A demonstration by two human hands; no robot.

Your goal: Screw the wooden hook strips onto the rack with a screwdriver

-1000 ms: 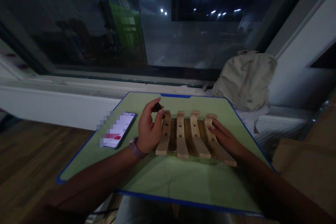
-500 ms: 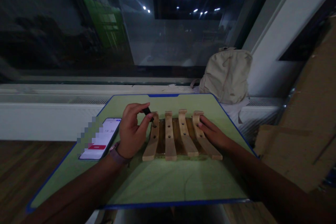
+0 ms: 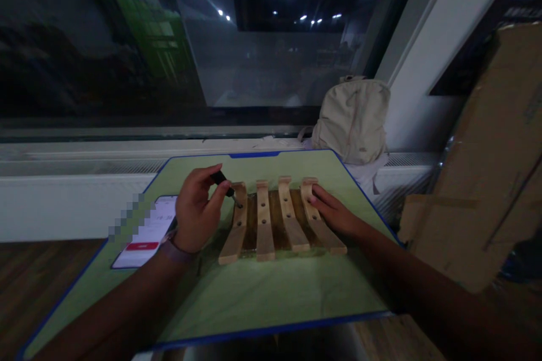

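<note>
My left hand (image 3: pixel 199 208) is closed around the black handle of a small screwdriver (image 3: pixel 221 180). The screwdriver slants down to the right, its tip at the upper hole of the leftmost wooden slat (image 3: pixel 237 220). Several such pale slats, each with a hooked top end and two dark holes, lie side by side across a brown, shiny backing board (image 3: pixel 279 220). My right hand (image 3: pixel 336 211) grips the edge of the rightmost slat (image 3: pixel 312 211), thumb on its front; the other fingers are partly hidden.
The slats rest on a green, blue-edged table (image 3: pixel 254 299). A lit phone (image 3: pixel 148 231) lies left of my left wrist. Behind the table are a beige backpack (image 3: pixel 353 118), a white radiator (image 3: pixel 63 197) and a dark window (image 3: pixel 271 67). Cardboard (image 3: pixel 478 180) stands at the right.
The screwdriver has tilted, and more of its handle and shaft now show at the leftmost slat. My right hand keeps its place on the rightmost slat. The whole view has shifted slightly.
</note>
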